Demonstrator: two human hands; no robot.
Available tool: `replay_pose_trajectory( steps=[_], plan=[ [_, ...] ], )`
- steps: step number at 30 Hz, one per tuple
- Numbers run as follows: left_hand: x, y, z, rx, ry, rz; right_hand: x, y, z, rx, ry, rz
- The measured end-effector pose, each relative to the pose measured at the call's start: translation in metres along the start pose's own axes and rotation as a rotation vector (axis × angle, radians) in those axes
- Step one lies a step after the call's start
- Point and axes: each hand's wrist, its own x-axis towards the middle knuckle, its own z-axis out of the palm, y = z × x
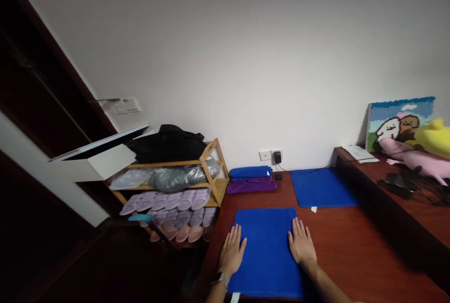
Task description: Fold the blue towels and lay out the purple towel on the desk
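A blue cloth lies flat on the reddish-brown wooden table, with a white tag poking out at its near left corner. My left hand rests flat on the cloth's left edge, fingers stretched out and holding nothing; a watch is on that wrist. On the opposite side, my right hand lies palm down along the right edge, its fingers extended. Farther back, a second blue cloth is spread out. Folded blue and purple cloths are stacked near the wall.
Left of the table stands a wooden rack with several slippers, a black bag and an open white box. A charger is plugged into the wall. On the raised right surface are plush toys, cables and a picture.
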Motion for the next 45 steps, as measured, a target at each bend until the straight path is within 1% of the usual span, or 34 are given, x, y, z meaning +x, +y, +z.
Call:
replay_pose_trajectory(
  steps=[2,6,11,15,17,18,20,21,23,26,27,28,29,30,31,32,33,35,37,39,41,43,45],
  plan=[
    [-0.005,-0.01,0.003,0.007,0.038,-0.024,0.0,-0.001,-0.003,-0.022,-0.01,0.003],
    [-0.005,-0.007,0.006,0.01,0.048,-0.028,-0.005,-0.002,-0.01,-0.022,-0.036,0.014],
    [0.0,-0.005,0.006,0.015,0.027,-0.048,-0.033,0.007,-0.011,0.023,0.023,0.0],
    [0.004,-0.009,0.001,0.002,-0.006,-0.058,-0.057,0.015,-0.008,0.036,-0.006,-0.045],
    [0.005,-0.005,-0.004,-0.013,0.0,-0.071,-0.063,0.016,-0.009,0.036,-0.01,-0.054],
    [0.005,0.0,-0.007,-0.022,0.022,-0.071,-0.064,0.016,-0.009,0.038,0.0,-0.053],
    [0.003,0.021,-0.012,-0.051,0.077,-0.027,-0.065,0.015,-0.01,0.046,0.033,-0.062],
    [0.002,0.036,-0.013,-0.07,0.092,0.017,-0.065,0.015,-0.01,0.047,0.041,-0.072],
    [-0.003,0.075,-0.01,-0.114,0.073,0.136,-0.065,0.015,-0.009,0.036,0.031,-0.091],
    [-0.011,0.14,0.004,-0.183,-0.006,0.305,-0.062,0.017,-0.005,0.014,-0.004,-0.108],
    [-0.014,0.159,0.01,-0.204,-0.026,0.351,-0.062,0.018,-0.003,0.007,-0.006,-0.119],
    [-0.016,0.173,0.016,-0.222,-0.038,0.383,-0.061,0.019,-0.001,-0.002,-0.006,-0.13],
    [-0.018,0.183,0.021,-0.233,-0.044,0.4,-0.06,0.02,0.0,-0.011,-0.007,-0.139],
    [-0.019,0.188,0.025,-0.238,-0.05,0.406,-0.06,0.021,0.002,-0.022,-0.01,-0.144],
    [-0.02,0.187,0.026,-0.236,-0.057,0.405,-0.06,0.021,0.002,-0.03,-0.011,-0.144],
    [-0.02,0.179,0.026,-0.226,-0.063,0.394,-0.06,0.021,0.002,-0.035,-0.01,-0.136],
    [-0.021,0.167,0.023,-0.208,-0.07,0.373,-0.06,0.02,0.001,-0.035,-0.007,-0.124],
    [-0.023,0.128,0.014,-0.154,-0.078,0.285,-0.061,0.018,-0.001,-0.03,-0.003,-0.104],
    [-0.029,0.079,0.004,-0.089,-0.07,0.148,-0.062,0.017,-0.004,-0.023,-0.004,-0.092],
    [-0.036,0.034,-0.003,-0.046,-0.046,0.032,-0.063,0.016,-0.005,-0.014,-0.008,-0.088],
    [-0.045,0.001,-0.004,-0.027,-0.011,-0.022,-0.063,0.016,-0.005,-0.005,-0.01,-0.082],
    [-0.051,-0.015,0.0,-0.02,0.02,-0.034,-0.062,0.016,-0.005,-0.009,-0.013,-0.076],
    [-0.054,-0.018,0.005,-0.015,0.044,-0.031,-0.061,0.016,-0.007,-0.016,-0.033,-0.071]
  ],
)
